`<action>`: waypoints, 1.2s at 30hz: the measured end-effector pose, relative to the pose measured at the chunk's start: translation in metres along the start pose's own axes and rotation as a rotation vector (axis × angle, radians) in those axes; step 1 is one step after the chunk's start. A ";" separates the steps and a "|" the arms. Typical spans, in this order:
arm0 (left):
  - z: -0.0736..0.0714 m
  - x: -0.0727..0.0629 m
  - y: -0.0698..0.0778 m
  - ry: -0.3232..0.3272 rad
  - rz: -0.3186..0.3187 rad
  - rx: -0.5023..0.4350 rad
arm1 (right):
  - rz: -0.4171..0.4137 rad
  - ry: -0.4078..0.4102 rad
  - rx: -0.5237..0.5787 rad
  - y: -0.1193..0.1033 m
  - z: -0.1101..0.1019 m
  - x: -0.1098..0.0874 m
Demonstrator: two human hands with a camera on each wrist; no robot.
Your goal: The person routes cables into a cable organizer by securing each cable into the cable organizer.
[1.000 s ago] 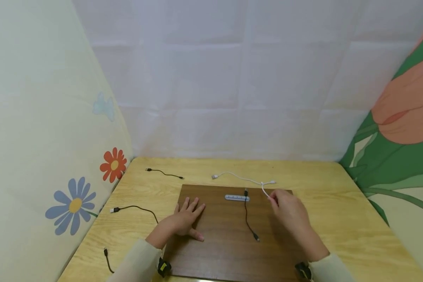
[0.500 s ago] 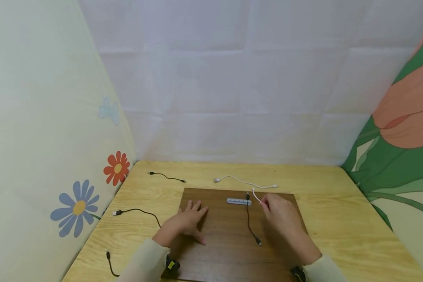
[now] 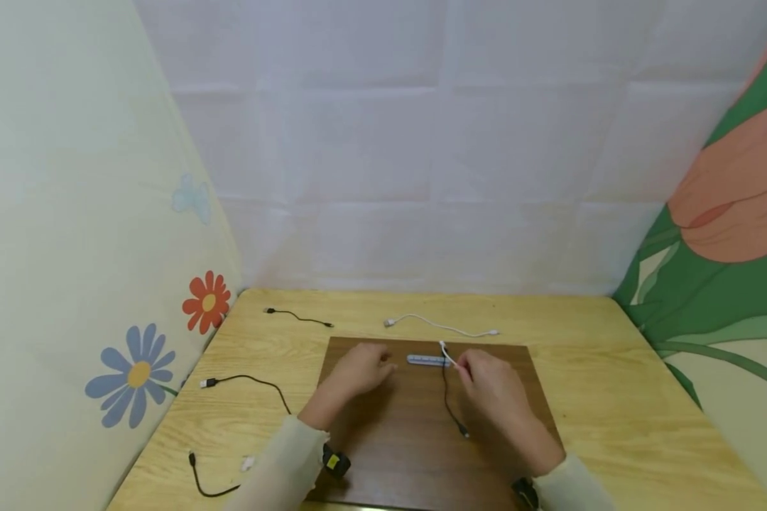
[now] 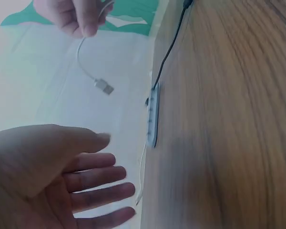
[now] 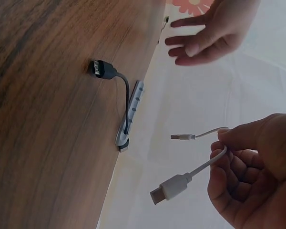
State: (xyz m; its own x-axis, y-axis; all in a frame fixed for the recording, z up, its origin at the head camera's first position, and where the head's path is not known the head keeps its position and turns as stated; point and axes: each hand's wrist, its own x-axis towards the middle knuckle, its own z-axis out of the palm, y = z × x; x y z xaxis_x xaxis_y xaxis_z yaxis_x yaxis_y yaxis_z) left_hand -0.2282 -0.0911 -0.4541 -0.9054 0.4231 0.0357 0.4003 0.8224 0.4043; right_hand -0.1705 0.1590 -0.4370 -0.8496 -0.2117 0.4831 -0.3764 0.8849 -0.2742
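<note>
My right hand [image 3: 493,387] pinches a short white USB cable [image 3: 449,353] between thumb and fingertips, above the brown wooden board [image 3: 409,447]. Its plug [image 5: 174,187] hangs below the fingers in the right wrist view. A light blue-grey cable holder [image 3: 425,360] with several slots sits near the board's far edge. One black USB cable [image 3: 446,397] is seated in the holder's right end, its long part lying toward me on the board. To the left of the holder, my left hand [image 4: 90,176] hovers with fingers extended and holds nothing.
Behind the board lies another white cable [image 3: 444,327]. Black cables lie at the back left [image 3: 298,317], on the left [image 3: 249,377] and at the near left [image 3: 201,486] of the wooden table [image 3: 626,411]. A small white piece [image 3: 248,463] is beside my left sleeve.
My left hand has lifted from resting flat on the board and moved toward the holder. My right hand has carried the white cable leftward, to the holder's right end.
</note>
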 end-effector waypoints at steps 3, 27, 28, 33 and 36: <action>0.003 0.007 0.005 0.064 0.060 -0.054 | 0.013 -0.006 0.014 -0.002 0.003 0.001; 0.033 0.038 0.031 -0.024 -0.120 -0.855 | -0.076 0.044 0.028 -0.017 0.015 0.000; 0.033 0.038 0.031 -0.026 -0.121 -0.851 | -0.085 0.042 0.024 -0.017 0.015 -0.001; 0.036 0.044 0.028 -0.055 -0.123 -0.824 | -0.123 0.013 -0.006 -0.017 0.019 -0.002; 0.041 0.051 0.024 -0.078 -0.122 -0.875 | -0.124 -0.023 -0.015 -0.017 0.020 -0.003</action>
State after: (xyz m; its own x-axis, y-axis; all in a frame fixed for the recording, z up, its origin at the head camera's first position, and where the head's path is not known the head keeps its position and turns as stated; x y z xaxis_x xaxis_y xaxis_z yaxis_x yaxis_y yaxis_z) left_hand -0.2586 -0.0341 -0.4802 -0.9096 0.4023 -0.1033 0.0204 0.2916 0.9563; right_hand -0.1688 0.1368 -0.4504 -0.8052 -0.3296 0.4930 -0.4740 0.8573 -0.2009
